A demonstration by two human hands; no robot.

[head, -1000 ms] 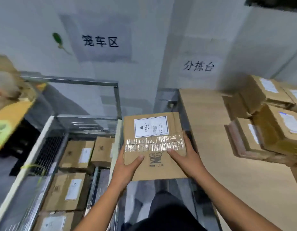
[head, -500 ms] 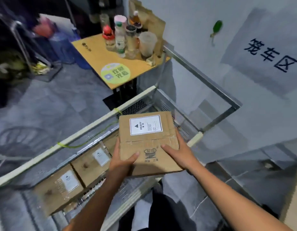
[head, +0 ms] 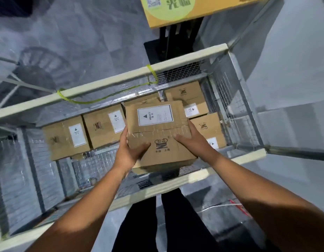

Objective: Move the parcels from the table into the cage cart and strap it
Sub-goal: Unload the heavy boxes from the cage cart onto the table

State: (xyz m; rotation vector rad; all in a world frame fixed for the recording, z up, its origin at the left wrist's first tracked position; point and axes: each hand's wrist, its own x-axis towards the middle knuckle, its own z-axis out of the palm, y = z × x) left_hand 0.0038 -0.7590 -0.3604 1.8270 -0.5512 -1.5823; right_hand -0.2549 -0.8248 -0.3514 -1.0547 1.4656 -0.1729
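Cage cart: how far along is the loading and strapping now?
Done: several parcels already lie inside the cage cart. In hand: left hand and right hand hold a HEAVY-labelled parcel above them. Left: set it down; the yellow-green strap hangs loose on the far rail. The table is out of view.

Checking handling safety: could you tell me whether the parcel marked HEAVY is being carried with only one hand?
No: the left hand and the right hand both grip the parcel, one on each side.
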